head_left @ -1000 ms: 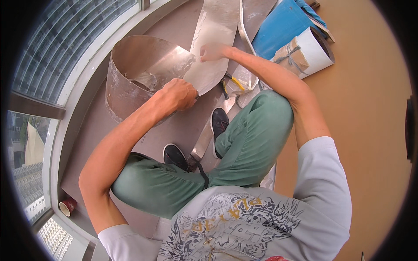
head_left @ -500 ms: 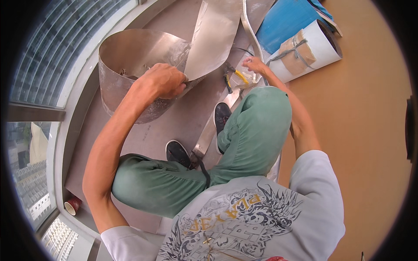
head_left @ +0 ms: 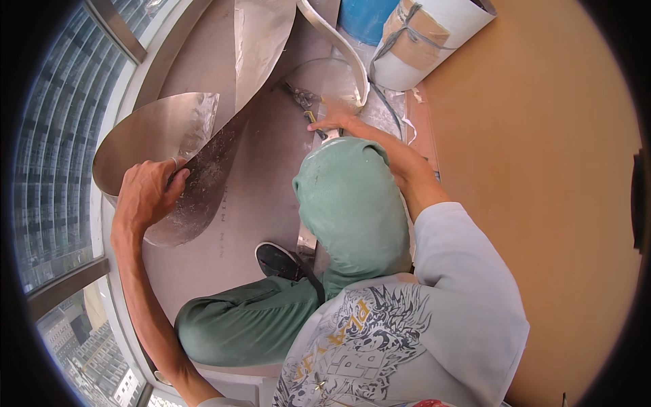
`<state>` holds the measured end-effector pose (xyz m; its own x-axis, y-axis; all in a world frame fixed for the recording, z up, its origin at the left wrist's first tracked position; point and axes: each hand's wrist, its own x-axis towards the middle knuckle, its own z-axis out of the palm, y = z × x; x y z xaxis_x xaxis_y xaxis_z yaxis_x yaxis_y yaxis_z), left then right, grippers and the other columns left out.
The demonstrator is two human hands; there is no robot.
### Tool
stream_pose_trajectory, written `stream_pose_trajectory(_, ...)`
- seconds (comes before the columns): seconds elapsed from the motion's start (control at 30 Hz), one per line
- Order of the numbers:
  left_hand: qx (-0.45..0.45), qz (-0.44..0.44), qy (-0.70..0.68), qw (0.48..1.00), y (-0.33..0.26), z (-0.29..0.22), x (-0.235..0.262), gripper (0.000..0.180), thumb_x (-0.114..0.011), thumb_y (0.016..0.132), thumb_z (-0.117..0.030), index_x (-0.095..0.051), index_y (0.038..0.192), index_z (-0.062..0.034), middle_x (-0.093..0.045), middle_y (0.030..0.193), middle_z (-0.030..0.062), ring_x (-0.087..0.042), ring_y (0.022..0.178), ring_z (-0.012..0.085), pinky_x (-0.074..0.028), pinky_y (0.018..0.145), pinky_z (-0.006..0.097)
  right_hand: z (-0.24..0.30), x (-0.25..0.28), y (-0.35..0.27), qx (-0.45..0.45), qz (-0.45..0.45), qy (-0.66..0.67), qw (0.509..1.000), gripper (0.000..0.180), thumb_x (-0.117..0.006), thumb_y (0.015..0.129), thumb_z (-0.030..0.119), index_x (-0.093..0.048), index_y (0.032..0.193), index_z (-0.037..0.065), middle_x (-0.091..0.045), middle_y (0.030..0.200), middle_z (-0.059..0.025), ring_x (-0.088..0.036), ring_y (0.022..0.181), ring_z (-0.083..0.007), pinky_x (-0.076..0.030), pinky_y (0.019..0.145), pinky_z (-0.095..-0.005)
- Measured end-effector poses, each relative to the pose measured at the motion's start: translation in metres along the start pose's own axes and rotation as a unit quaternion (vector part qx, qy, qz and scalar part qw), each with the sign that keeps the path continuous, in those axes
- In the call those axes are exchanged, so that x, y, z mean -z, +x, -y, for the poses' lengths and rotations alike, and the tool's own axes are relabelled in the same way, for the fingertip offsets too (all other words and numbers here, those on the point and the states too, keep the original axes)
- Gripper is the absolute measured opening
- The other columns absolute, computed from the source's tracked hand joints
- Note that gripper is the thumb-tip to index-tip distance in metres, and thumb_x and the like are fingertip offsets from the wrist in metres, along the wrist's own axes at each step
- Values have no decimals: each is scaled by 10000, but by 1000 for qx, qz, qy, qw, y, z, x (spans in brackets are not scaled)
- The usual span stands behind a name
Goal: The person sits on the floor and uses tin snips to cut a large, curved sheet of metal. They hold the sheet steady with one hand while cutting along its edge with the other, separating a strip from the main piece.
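My left hand point(head_left: 150, 190) is closed on the edge of a curled, brownish metal sheet point(head_left: 132, 139), its thumb on the near side. The sheet loops round at the left, and its other end rises toward the top of the view. My right hand point(head_left: 333, 115) reaches past my raised knee to a pair of pliers point(head_left: 308, 112) with yellow-and-black handles. A finger lies over one handle; blur and overlap hide whether the hand grips it. The pliers' jaws point away to the far left.
A pale bent strip point(head_left: 346, 51) curves down near my right hand. Behind it stand a white roll point(head_left: 400, 68) tied with dark cord and a blue object point(head_left: 366, 20). A brown board point(head_left: 515, 203) fills the right side. Windows point(head_left: 57, 169) line the left.
My view has shifted. My left hand has drawn the sheet's edge nearer and to the left, opening its loop. My right hand has come from beside the pliers to over their handles.
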<state>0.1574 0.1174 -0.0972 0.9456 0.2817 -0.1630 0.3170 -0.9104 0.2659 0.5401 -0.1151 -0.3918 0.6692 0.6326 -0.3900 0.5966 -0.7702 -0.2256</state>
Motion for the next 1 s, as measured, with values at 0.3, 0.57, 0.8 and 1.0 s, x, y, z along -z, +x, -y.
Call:
stream_pose_trajectory(0.3, 39, 22, 20, 999, -26, -16, 14, 105, -634, 873, -139, -675, 937, -66, -623, 676, 170, -614, 665, 371, -465, 635, 456, 23, 2, -13, 28, -8, -59, 998, 1303, -820, 552, 626, -153, 1544, 109, -206, 1554, -282, -275, 1399, -486, -263, 1108, -607)
stream_pose_trajectory(0.57, 96, 38, 2, 995, -44, -21, 11, 95, -657, 849, -135, -696, 917, -80, -623, 667, 139, -609, 660, 335, -472, 630, 437, 30, 36, 1, 41, 66, 191, 978, 1051, -746, 644, 413, -234, 1506, 98, -446, 1335, -253, -475, 1243, -424, -385, 1044, -490)
stream_pose_trajectory(0.8, 142, 18, 17, 990, -42, -9, 20, 102, -669, 840, -136, -696, 913, -70, -621, 704, 148, -607, 689, 345, -461, 650, 446, 17, 25, 13, -55, 259, 627, 733, 823, -609, 768, 70, -152, 1450, 137, -488, 1182, -164, -583, 1070, -340, -489, 935, -523)
stream_pose_trajectory(1.0, 134, 62, -6, 989, -47, -5, 2, 139, -686, 831, -148, -715, 941, -68, -641, 734, 149, -617, 697, 343, -478, 659, 429, 37, -31, -23, 34, 222, 761, 609, 649, -640, 777, 16, -320, 1335, 99, -489, 1176, -146, -575, 1086, -303, -474, 959, -490)
